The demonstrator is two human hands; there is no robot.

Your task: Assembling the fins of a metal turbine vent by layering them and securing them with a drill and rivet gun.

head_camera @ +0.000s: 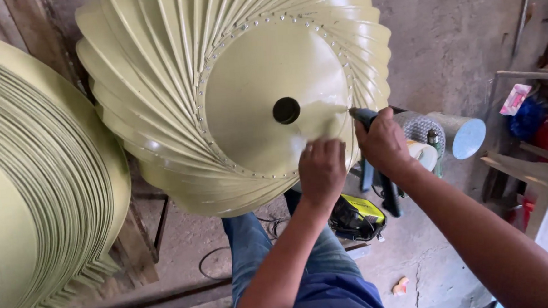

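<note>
The right hand (383, 143) is closed around the dark handle of a power tool (375, 167), its tip at the rim of a pale green finned metal turbine (233, 93); the left hand (322, 170) presses curled fingers on the flat centre disc, gripping nothing. The turbine stands on edge before the person's knees, likely light, stiff sheet metal with sharp fin edges, best held by the disc. The tool's head is hidden behind the hand, and a second turbine (38, 185) is cut off at left
</note>
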